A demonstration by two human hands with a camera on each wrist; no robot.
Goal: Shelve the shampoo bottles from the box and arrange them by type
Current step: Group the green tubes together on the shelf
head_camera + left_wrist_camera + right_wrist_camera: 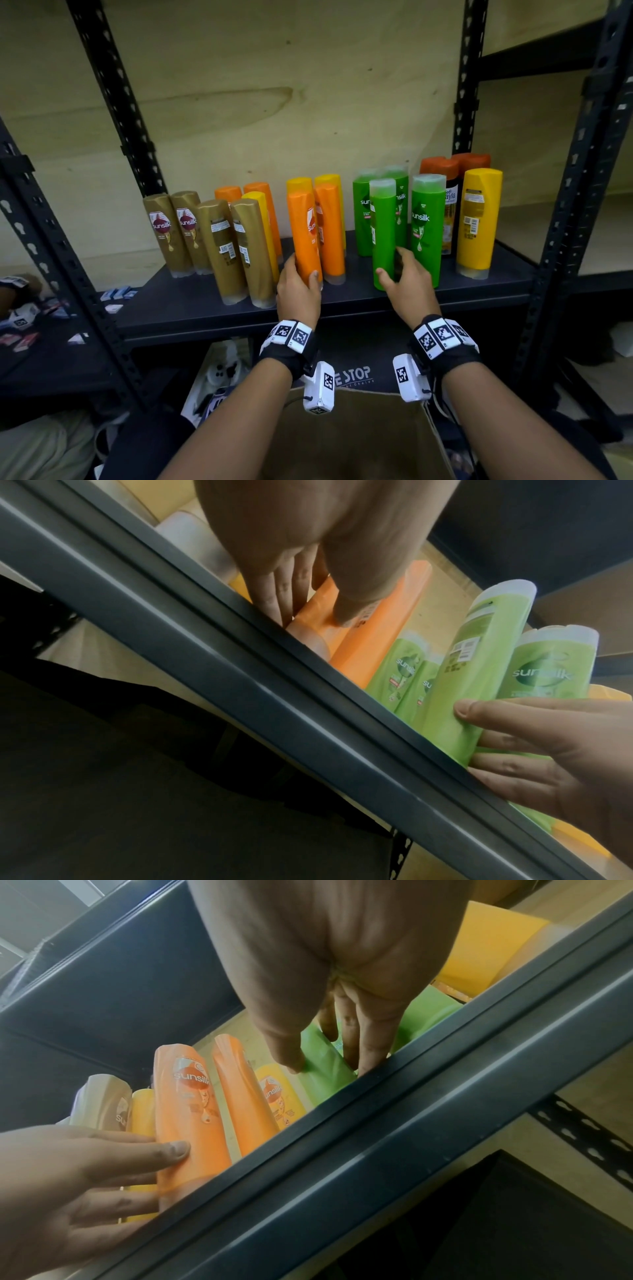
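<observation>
Shampoo bottles stand capped-end down on the dark shelf (pixel 205 308), grouped by colour: several gold ones (pixel 205 240) at left, orange and yellow ones in the middle, green ones (pixel 426 222) at right. My left hand (pixel 303 270) grips the front orange bottle (pixel 305 226) near its base, thumb on the front. In the left wrist view the left hand (pixel 308 596) pinches that orange bottle (pixel 325 620). My right hand (pixel 392 265) holds the front green bottle (pixel 383 233) low down, thumb on its face. The right wrist view shows the right hand (pixel 325 1056) on the green bottle (pixel 325 1077).
A yellow bottle (pixel 479 219) and dark orange-capped bottles (pixel 448 195) stand at the far right. The open cardboard box (pixel 342 442) sits below my wrists. Black perforated posts (pixel 561 240) frame the shelf. Small packs (pixel 116 294) lie on a neighbouring shelf at left.
</observation>
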